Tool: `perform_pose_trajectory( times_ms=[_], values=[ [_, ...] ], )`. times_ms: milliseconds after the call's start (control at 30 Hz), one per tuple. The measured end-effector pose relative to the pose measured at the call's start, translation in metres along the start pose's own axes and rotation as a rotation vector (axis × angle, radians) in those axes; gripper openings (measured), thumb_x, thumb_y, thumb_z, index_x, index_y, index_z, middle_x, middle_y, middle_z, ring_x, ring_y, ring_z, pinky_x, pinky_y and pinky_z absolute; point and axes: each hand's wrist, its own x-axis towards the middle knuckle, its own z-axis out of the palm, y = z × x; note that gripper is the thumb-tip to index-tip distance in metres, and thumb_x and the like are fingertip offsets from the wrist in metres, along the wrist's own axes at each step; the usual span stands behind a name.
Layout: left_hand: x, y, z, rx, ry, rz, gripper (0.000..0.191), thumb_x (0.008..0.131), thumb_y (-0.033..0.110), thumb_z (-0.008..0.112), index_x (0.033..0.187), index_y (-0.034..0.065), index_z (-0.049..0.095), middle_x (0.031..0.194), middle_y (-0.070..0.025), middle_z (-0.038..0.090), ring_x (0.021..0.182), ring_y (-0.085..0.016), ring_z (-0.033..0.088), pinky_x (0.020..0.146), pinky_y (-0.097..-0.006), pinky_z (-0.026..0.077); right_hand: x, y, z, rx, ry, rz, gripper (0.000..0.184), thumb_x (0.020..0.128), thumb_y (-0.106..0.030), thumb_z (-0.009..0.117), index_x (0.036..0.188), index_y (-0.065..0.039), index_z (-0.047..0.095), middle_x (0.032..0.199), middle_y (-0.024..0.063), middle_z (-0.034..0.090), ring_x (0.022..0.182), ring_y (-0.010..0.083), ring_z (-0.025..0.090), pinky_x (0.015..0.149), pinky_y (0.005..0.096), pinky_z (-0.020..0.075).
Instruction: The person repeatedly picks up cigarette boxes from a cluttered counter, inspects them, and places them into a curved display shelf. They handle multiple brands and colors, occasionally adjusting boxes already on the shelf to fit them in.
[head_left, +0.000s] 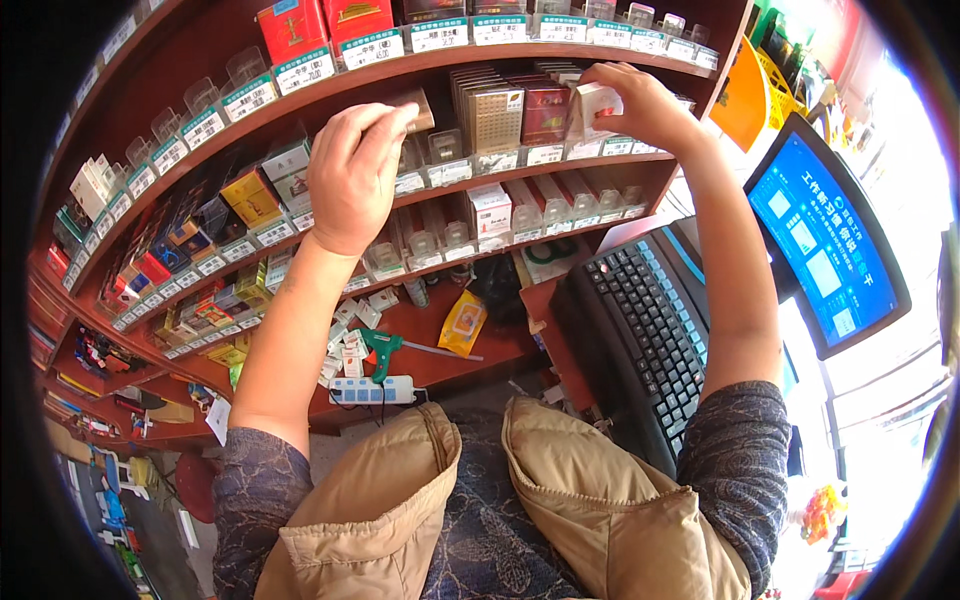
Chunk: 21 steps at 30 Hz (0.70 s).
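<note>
My left hand (352, 172) is raised before the middle shelf, its fingertips closed on a brown cigarette pack (422, 109). Farther right on that shelf, my right hand (637, 101) grips a white cigarette pack (596, 105) at the front of its row. Between the hands stand a row of gold-brown packs (495, 120) and a row of dark red packs (544, 112), both behind price tags. A clear plastic pusher (445, 145) shows in the slot right of my left hand.
Below the shelves, a green glue gun (382, 351), loose white boxes (349, 352), a yellow wipes packet (462, 322) and a white power strip (372, 390) lie on the counter. A black keyboard (645, 330) and a lit monitor (829, 236) are at the right, near my right arm.
</note>
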Motion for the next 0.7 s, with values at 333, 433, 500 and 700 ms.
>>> perform_pose_trajectory(
  times_ms=[333,433,500,700],
  values=[
    [-0.002,-0.007,0.019,0.054,-0.304,-0.252,0.033,0.096,0.013,0.066,0.128,0.0052,0.068,0.127,-0.0146,0.067,0.119,-0.037,0.063,0.103,-0.0440,0.051,-0.011,0.000,-0.016,0.046,0.107,-0.091,0.048,0.078,-0.007,0.084,0.121,-0.007,0.064,0.118,0.0142,0.067,0.111,0.0352,0.067,0.096,0.0396,0.0551],
    [0.007,0.028,0.014,-0.192,-0.220,-0.275,0.041,0.093,0.019,0.072,0.131,0.0046,0.066,0.134,-0.0174,0.065,0.126,-0.034,0.061,0.108,-0.0425,0.048,-0.026,-0.019,-0.038,0.123,0.094,0.123,0.047,0.080,-0.009,0.085,0.123,-0.006,0.066,0.116,0.0135,0.071,0.108,0.0309,0.071,0.092,0.0386,0.0571],
    [0.008,0.061,0.015,-0.481,-0.274,-0.302,0.074,0.085,0.028,0.084,0.147,0.0046,0.052,0.145,-0.0177,0.056,0.135,-0.032,0.055,0.111,-0.0420,0.045,-0.041,-0.043,-0.048,0.151,0.064,0.139,0.052,0.077,-0.011,0.087,0.124,-0.006,0.066,0.113,0.0134,0.073,0.105,0.0281,0.072,0.091,0.0379,0.0576],
    [-0.032,0.137,0.041,-1.396,-0.671,-0.911,0.068,0.092,0.022,0.079,0.146,0.0017,0.042,0.126,-0.0131,0.062,0.117,-0.025,0.065,0.096,-0.0367,0.055,-0.071,-0.135,-0.007,0.772,-0.252,0.153,0.065,0.080,-0.027,0.087,0.129,0.004,0.059,0.108,0.0257,0.071,0.100,0.0332,0.072,0.088,0.0397,0.0558]
  ],
)
